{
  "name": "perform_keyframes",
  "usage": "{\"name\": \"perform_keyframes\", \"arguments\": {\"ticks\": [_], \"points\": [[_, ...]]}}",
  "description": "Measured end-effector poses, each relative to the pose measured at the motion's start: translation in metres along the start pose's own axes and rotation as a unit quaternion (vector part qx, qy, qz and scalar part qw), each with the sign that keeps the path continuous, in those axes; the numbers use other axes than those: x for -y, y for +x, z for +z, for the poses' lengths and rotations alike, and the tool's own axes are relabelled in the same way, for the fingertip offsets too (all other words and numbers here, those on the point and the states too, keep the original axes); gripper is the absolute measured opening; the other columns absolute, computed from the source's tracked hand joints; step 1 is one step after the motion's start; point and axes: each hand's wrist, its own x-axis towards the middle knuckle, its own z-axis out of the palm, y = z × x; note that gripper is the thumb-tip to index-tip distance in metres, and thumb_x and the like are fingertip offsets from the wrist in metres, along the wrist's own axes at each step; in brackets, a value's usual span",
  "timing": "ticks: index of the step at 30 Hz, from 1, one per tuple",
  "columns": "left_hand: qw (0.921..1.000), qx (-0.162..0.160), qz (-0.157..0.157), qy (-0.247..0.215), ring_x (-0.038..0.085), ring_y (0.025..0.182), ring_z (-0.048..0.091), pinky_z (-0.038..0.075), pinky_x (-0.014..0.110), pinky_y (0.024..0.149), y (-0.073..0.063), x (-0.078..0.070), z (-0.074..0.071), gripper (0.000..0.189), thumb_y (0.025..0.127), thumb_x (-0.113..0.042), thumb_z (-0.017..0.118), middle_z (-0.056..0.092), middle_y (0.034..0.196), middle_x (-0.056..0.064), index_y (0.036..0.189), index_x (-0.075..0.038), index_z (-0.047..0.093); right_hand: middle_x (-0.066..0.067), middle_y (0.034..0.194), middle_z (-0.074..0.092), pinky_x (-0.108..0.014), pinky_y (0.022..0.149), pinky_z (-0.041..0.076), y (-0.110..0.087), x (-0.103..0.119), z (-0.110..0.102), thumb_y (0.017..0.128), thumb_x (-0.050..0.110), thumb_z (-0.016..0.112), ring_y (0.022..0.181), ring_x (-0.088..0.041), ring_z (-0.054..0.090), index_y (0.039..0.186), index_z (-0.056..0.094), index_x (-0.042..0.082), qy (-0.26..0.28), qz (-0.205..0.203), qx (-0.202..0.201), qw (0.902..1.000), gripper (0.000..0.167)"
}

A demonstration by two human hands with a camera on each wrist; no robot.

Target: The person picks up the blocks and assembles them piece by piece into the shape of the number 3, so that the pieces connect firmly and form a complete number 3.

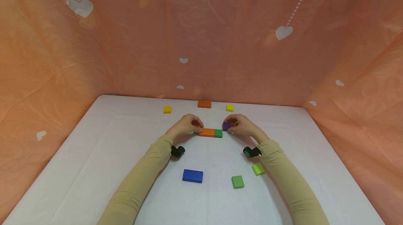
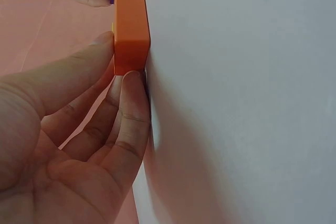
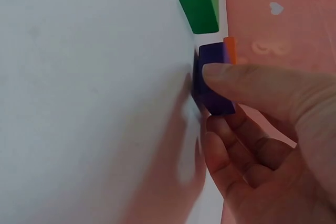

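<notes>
In the head view my left hand [image 1: 189,124] is at the left end of an orange rectangular block [image 1: 206,132]. Its thumb and a fingertip hold that end, as the left wrist view shows up close with the orange block [image 2: 131,24]. A green block [image 1: 218,133] sits end to end with the orange one, on its right. My right hand [image 1: 240,125] pinches a small purple block [image 1: 226,126] between thumb and fingers. In the right wrist view the purple block [image 3: 210,98] is just short of the green block [image 3: 198,3], with a narrow gap between them.
Toward the far edge of the white table [image 1: 126,120] lie a yellow-orange block [image 1: 167,110], a dark orange block [image 1: 204,104] and a yellow block [image 1: 230,108]. Nearer are a blue block [image 1: 192,176], a green square block [image 1: 237,182] and a lime block [image 1: 258,169] beside the right forearm.
</notes>
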Motion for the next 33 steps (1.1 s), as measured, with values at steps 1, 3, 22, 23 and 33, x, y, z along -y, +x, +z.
{"name": "perform_keyframes", "arguments": {"ticks": [1,3,22,23,33], "points": [[1.0000,0.000,0.000,0.000,0.018,0.082,0.057,0.048,0.028,0.077,-0.0001,0.0001,-0.0001,0.012,0.084,-0.008,0.073,0.065,0.089,0.004,0.095,-0.003,0.070,-0.012,0.105,0.062,-0.038,0.085,0.048,0.0001,0.0002,0.0009,0.081,-0.001,0.073,0.094,-0.026,0.056,0.111,0.064,0.000,0.000,0.000,0.001,1.0000,0.032],[1.0000,0.000,0.001,0.003,0.018,0.082,0.056,0.047,0.028,0.078,-0.0003,0.0006,-0.0001,0.012,0.085,-0.008,0.073,0.065,0.089,0.004,0.095,-0.003,0.070,-0.012,0.106,0.062,-0.038,0.085,0.048,0.0003,0.0009,0.0027,0.081,-0.001,0.073,0.094,-0.025,0.056,0.111,0.064,0.000,0.001,0.002,0.003,1.0000,0.031],[0.9999,0.000,-0.010,0.004,0.018,0.086,0.056,0.047,0.030,0.082,-0.0012,-0.0008,0.0016,0.012,0.085,-0.009,0.072,0.065,0.090,0.003,0.096,-0.004,0.070,-0.014,0.112,0.062,-0.037,0.088,0.049,-0.0010,0.0038,0.0027,0.082,-0.001,0.071,0.098,-0.026,0.058,0.117,0.061,-0.001,0.003,0.014,0.014,0.9998,0.037],[1.0000,-0.001,-0.009,0.004,0.018,0.086,0.056,0.047,0.030,0.082,-0.0013,-0.0007,0.0016,0.012,0.085,-0.009,0.073,0.065,0.090,0.003,0.096,-0.004,0.070,-0.014,0.112,0.062,-0.037,0.088,0.048,-0.0015,0.0040,0.0025,0.082,-0.002,0.070,0.098,-0.026,0.058,0.117,0.061,-0.001,0.004,0.012,0.014,0.9998,0.036],[1.0000,-0.002,-0.004,0.002,0.018,0.085,0.056,0.047,0.030,0.081,-0.0013,0.0012,0.0019,0.012,0.085,-0.008,0.073,0.065,0.089,0.003,0.096,-0.004,0.070,-0.014,0.109,0.063,-0.039,0.088,0.049,-0.0005,0.0043,0.0050,0.083,-0.003,0.070,0.097,-0.027,0.058,0.114,0.063,-0.001,0.017,0.005,0.003,0.9998,0.032]]}}
